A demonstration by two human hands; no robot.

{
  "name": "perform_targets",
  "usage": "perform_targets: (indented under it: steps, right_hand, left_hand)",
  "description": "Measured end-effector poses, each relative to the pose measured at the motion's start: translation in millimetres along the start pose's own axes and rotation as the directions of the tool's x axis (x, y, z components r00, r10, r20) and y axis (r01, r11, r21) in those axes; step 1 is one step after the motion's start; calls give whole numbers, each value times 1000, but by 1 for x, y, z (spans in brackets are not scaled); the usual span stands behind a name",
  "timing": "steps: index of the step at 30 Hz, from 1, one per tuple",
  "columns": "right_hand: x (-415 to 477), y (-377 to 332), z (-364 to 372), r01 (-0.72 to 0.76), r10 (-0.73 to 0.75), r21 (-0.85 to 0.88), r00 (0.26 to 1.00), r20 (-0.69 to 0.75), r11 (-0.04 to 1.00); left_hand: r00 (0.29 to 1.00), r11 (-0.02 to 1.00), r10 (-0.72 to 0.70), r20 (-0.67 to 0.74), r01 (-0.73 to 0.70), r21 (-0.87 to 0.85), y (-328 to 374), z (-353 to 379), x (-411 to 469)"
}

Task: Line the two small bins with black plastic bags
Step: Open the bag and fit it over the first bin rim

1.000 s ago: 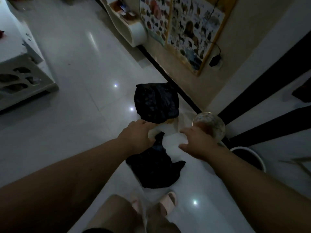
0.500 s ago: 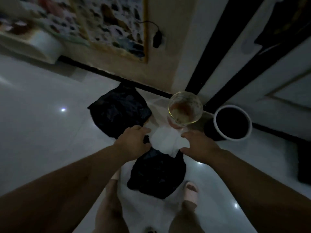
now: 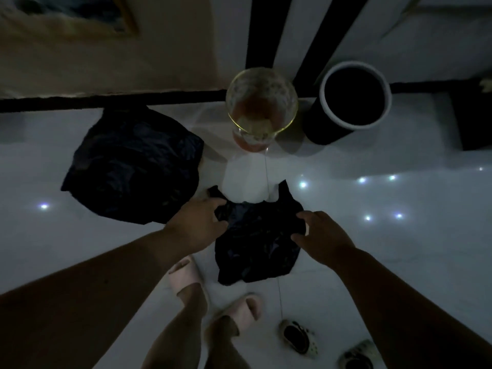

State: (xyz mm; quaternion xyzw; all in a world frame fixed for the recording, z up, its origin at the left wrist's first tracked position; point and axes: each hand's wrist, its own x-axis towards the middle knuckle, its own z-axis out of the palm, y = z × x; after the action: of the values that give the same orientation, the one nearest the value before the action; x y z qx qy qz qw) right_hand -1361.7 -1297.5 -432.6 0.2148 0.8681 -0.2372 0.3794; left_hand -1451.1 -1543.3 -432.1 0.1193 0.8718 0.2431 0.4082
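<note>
Head camera, looking down in dim light: a person stands on a glossy white tiled floor (image 3: 80, 249), both bare arms stretched toward a crumpled black plastic bag (image 3: 255, 243) lying just ahead of their feet. The left hand (image 3: 198, 222) has its fingers curled onto the bag's upper left edge, touching the plastic; whether it has truly pinched the plastic cannot be told. The right hand (image 3: 323, 235) rests at the bag's right edge with fingers spread and loosely bent, not closed on anything.

A white sheet or bag (image 3: 247, 179) lies flat just beyond the black one, its near edge tucked under it. To the left, a second, larger black bag (image 3: 133, 166) sits bunched on the floor near the dark skirting. Two small bins stand by the wall: a translucent bin with a yellowish rim (image 3: 262, 107), holding something pale and reddish, and just to its right a dark cylindrical bin with a white rim (image 3: 351, 102), its inside black.

The person wears pale slippers (image 3: 183, 275). A pair of small dark clogs (image 3: 298, 338) lies at the lower right.
</note>
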Motion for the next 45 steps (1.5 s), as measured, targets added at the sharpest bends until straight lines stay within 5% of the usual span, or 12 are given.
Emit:
perform_targets:
  steps: [11,16,19,24,30,35,40,45]
  right_hand:
    - [150,79,118,-12,17,67,998,-68,998]
    - [238,102,174,-57,71,68,972,-225,996]
    - [290,116,194,-164,192,108,920,-341,980]
    - [340,118,214,-347,386,180,882,-271,920]
    - [278,87,204,-297,409,331,842,-351,896]
    - [163,58,162,-182,365,518,889,-276,836]
    - [44,37,107,-112,383,807,911,-149,580]
    - [-42,21,51,-86,422,818,884,-201,569]
  left_hand:
    - [994,997,-67,85,69,-18,-82,143,125]
    - [983,996,-90,162,87,26,-137,194,214]
    - [961,977,-211,176,214,2,-166,212,272]
    - [954,932,-295,60,301,-203,-193,223,316]
    - [985,923,-169,-34,146,-357,-157,190,270]
    - [984,773,-132,120,178,-609,-81,140,180]
    - [985,805,-66,158,146,-575,-21,75,90]
    - [988,812,-111,105,150,-564,27,8,8]
